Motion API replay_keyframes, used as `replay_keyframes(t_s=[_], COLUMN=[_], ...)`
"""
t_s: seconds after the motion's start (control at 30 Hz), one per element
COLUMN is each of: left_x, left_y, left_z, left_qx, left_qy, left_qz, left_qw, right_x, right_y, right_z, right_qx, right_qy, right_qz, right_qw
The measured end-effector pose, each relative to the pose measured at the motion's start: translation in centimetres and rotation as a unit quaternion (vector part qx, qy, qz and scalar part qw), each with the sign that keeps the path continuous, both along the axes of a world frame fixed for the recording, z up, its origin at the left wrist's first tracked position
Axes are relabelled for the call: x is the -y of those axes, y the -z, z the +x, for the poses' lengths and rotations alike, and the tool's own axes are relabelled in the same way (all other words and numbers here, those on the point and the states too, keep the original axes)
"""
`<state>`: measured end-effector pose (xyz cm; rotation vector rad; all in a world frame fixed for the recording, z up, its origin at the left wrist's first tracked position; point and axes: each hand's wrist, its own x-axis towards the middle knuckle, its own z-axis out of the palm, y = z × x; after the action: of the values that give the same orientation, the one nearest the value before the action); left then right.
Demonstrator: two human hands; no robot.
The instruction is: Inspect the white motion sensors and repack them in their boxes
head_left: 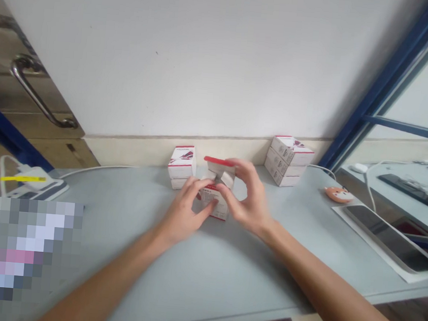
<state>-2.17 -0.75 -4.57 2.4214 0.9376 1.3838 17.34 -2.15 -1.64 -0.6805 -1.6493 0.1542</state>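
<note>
Bare forearms (104, 278) lead to a left hand (182, 215) gripping a white-and-red box (213, 205), the right hand (250, 198) pinching a red-edged piece (219, 167) just above it.

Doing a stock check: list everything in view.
right box stack: 3, white and red, by the wall
left box stack: 2, white and red, by the wall
middle box: 1, white and red, under the hands
red-edged piece: 1, white, above the middle box
table: 1, pale grey, under the boxes
fox-faced object: 1, orange, right of the boxes
dark tablet: 1, black, far right
door handle: 1, steel, far left
left hand: 1, bare, on the middle box
right hand: 1, bare, on the red-edged piece
</note>
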Motion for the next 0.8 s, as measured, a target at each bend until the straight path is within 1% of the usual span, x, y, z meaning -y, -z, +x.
replay_keyframes(t_s=[0.07,0.13,0.27,0.33,0.43,0.5,0.57,0.67,0.73,0.8], left_x=[0.1,0.2,0.4,0.4,0.3,0.4,0.4,0.5,0.4,0.3], left_y=[0.0,0.0,0.0,0.2,0.5,0.7,0.7,0.6,0.6,0.6], left_z=[0.0,0.0,0.1,0.2,0.3,0.3,0.4,0.4,0.3,0.3], left_qx=[-0.009,-0.013,0.001,0.007,0.038,0.063,0.066,0.054,0.059,0.069], left_qy=[-0.007,-0.016,-0.024,-0.020,0.002,0.019,0.028,0.034,0.034,0.033], left_qz=[-0.002,0.005,0.040,0.046,0.028,0.019,0.009,-0.019,-0.037,-0.050], left_qw=[1.000,1.000,0.999,0.999,0.999,0.998,0.997,0.998,0.997,0.996], right_x=[-0.3,-0.5,-0.4,-0.1,0.2,0.4,0.3,0.0,-0.4,-0.7], right_y=[0.2,0.4,0.4,0.1,-0.4,-0.7,-0.9,-0.7,-0.3,0.1], right_z=[0.2,0.3,0.3,0.2,0.2,0.4,0.8,1.5,1.9,2.0], right_qx=[0.018,0.016,0.038,0.024,-0.025,-0.049,-0.055,-0.031,-0.011,-0.002], right_qy=[0.005,0.014,-0.015,-0.024,-0.030,-0.047,-0.074,-0.112,-0.112,-0.099], right_qz=[0.000,-0.003,0.009,-0.010,-0.074,-0.110,-0.130,-0.140,-0.132,-0.115], right_qw=[1.000,1.000,0.999,0.999,0.997,0.992,0.987,0.983,0.985,0.988])
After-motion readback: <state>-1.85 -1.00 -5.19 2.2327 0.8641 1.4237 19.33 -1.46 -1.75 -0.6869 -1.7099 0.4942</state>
